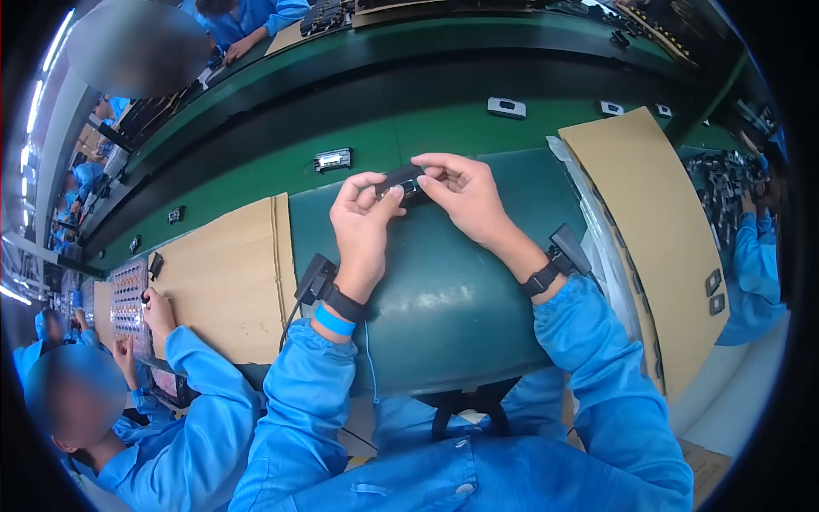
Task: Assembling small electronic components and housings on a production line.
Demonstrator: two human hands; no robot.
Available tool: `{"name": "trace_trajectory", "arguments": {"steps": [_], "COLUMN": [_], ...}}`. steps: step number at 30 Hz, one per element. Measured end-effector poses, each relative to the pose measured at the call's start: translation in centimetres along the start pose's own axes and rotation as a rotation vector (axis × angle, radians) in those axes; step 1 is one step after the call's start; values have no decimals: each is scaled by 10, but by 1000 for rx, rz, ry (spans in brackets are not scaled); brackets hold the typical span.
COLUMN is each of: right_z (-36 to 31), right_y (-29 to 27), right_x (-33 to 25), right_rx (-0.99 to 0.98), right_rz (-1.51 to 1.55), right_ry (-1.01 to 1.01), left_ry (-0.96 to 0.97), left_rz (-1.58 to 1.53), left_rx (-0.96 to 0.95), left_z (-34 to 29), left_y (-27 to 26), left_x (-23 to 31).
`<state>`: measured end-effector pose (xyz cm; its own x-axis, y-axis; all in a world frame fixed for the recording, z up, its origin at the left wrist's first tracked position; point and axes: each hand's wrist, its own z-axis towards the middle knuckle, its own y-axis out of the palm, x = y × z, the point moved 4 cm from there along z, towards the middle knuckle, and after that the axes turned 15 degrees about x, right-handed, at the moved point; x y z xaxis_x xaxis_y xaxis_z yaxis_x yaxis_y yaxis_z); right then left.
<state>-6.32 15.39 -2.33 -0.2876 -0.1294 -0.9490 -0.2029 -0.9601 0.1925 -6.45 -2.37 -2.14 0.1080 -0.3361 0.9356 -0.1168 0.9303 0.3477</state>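
Note:
Both my hands hold a small black rectangular device housing [413, 173] over the far part of the dark green work mat [452, 299]. My left hand [363, 218] grips its left end, the thumb pressed on the near face and the fingers behind. My right hand [467, 192] pinches the right end, thumb on the near face and index finger stretched along the far side. A bright, glassy-looking strip shows on the housing between the thumbs; its finer parts are too small to tell. Just beyond my left hand, a similar black-and-silver unit [333, 160] lies on the green conveyor.
White-and-black units [507, 107] sit farther along the conveyor [426, 128]. Cardboard sheets flank the mat, one at left [230, 282] and a raised one at right [653, 213]. At left, a co-worker's hand [158, 313] is over a tray of small parts [130, 294].

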Motion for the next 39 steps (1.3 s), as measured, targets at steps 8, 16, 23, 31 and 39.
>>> {"name": "trace_trajectory", "arguments": {"steps": [8,16,23,31,39], "right_z": [1,0,-19,-120,-193], "right_y": [1,3,-14,-123,-375], "right_x": [1,-13,-30,-178,-215], "right_rx": [-1,-5,62,448,609], "right_rz": [-14,-127,-246,-857,-1941], "right_ry": [-42,-215,-350,-466,21], "left_ry": [-1,1,-88,-82,-88], "left_rz": [-10,68,61,31,2], "left_rx": [-6,-39,-91,-144,-120], "left_z": [-2,-3,-1,-5,-5], "left_y": [1,5,16,7,12], "left_x": [-2,2,-11,-3,-12]}}
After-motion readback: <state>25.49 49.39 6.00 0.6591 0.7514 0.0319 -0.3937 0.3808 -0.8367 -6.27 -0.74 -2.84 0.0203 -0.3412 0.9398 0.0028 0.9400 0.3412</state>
